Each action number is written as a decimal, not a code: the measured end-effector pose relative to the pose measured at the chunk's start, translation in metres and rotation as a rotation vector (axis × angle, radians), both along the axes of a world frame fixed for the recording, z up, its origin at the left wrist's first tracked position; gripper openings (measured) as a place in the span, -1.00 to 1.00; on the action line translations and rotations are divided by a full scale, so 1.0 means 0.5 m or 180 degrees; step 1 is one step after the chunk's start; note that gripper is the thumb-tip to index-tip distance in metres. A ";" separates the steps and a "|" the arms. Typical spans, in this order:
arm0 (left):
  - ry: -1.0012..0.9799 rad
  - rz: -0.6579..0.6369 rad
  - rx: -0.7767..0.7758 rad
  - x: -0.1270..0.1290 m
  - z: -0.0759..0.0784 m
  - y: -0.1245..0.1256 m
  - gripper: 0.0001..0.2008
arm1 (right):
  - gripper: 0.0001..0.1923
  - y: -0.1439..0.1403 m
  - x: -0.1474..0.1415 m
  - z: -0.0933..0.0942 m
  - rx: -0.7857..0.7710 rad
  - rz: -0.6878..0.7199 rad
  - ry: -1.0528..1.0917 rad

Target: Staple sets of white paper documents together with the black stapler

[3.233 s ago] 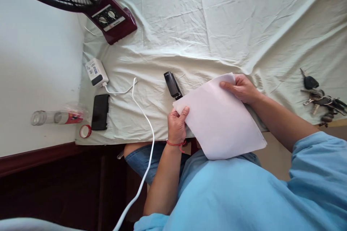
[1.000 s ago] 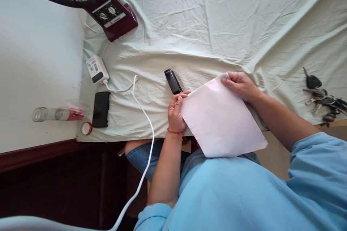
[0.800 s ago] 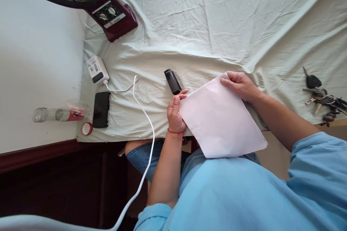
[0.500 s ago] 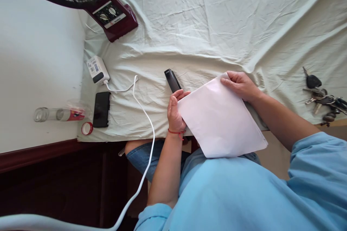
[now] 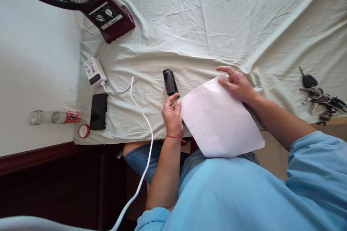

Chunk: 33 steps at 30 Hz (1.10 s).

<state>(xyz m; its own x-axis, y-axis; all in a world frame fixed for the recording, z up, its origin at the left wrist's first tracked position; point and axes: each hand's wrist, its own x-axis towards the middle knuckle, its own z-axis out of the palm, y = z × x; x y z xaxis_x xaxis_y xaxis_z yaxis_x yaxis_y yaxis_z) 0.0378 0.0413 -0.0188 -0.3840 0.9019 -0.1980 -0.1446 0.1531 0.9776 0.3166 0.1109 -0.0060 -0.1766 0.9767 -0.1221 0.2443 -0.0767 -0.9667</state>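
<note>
A small stack of white paper sheets (image 5: 221,119) is held slanted over the table's front edge, its lower end against the blue shirt. My left hand (image 5: 172,115), with a red string at the wrist, pinches the stack's left corner between thumb and fingers. At the far right corner my right hand (image 5: 237,83) grips the paper; its thumb lies on top and the index finger is stretched out past the edge. Just beyond my left fingertips a black stapler (image 5: 170,82) lies on the cloth.
On the left are a black phone (image 5: 98,111), a white adapter box (image 5: 94,72) with a white cable (image 5: 148,119), a glass bottle (image 5: 55,117) and a red-rimmed lid (image 5: 84,130). A fan (image 5: 112,18) stands behind them. Keys (image 5: 317,95) lie at the right on the wrinkled cloth (image 5: 173,25).
My left hand has shifted slightly left and back, now pinching the paper corner and uncovering more of the stapler. My right index finger has lifted and stretched out from the paper.
</note>
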 end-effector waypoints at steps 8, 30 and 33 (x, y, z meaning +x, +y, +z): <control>0.0775 0.0389 -0.0577 -0.014 0.017 0.025 -0.63 | -0.29 -0.006 0.002 -0.007 0.0204 0.0019 -0.0043; 0.2756 -0.0066 -0.0562 -0.082 0.007 0.079 -0.78 | -0.62 -0.001 0.001 -0.004 0.0144 0.0342 -0.0231; 0.2885 -0.0366 -0.0494 -0.088 0.008 0.079 -0.76 | -0.63 0.000 0.002 -0.003 0.0101 0.0336 -0.0160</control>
